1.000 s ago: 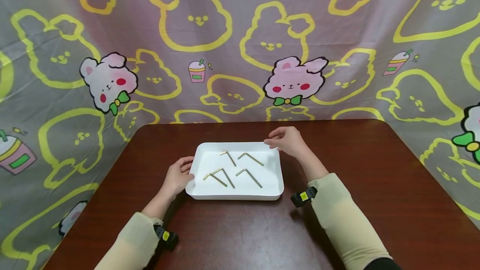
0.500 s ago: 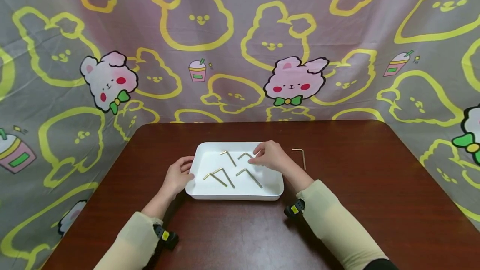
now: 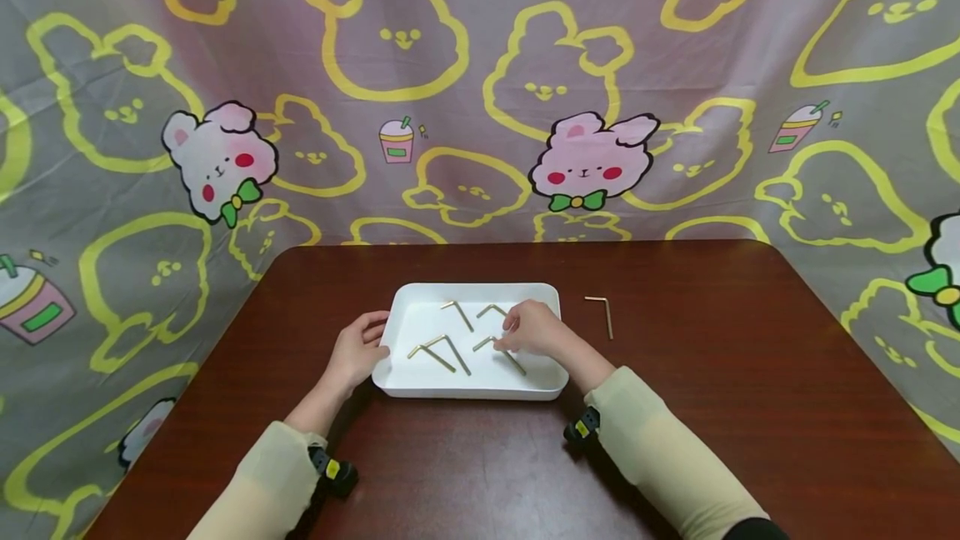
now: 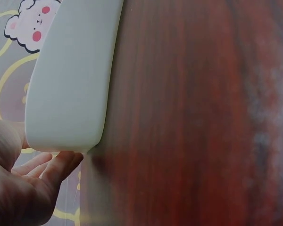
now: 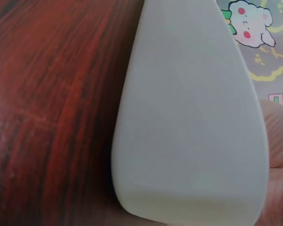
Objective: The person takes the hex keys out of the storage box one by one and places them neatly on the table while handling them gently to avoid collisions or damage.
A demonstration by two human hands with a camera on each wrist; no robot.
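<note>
A white tray (image 3: 405, 307) holds several brass-coloured L-shaped hex keys (image 3: 462, 317). My left hand (image 3: 356, 352) grips the tray's left end, thumb over the rim and fingers against the outside; the left wrist view shows these fingers (image 4: 61, 168) at the tray's corner. Inside the tray's right half, my right hand (image 3: 534, 327) reaches down with bent fingers to the bend of the front-right hex key (image 3: 513, 363). Whether the fingertips pinch that key cannot be made out. From the right wrist, the tray wall (image 5: 193, 113) hides the fingertips.
One more hex key (image 3: 609, 319) lies on the brown table (image 3: 675, 315), to the right of the tray. Behind the table hangs a cartoon-print cloth (image 3: 465, 107). Two keys on the tray's left side cross or touch each other.
My right hand has moved from the tray's far right corner into the tray, down toward the front-right key. A key on the table, hidden earlier, now shows. My left hand stays put.
</note>
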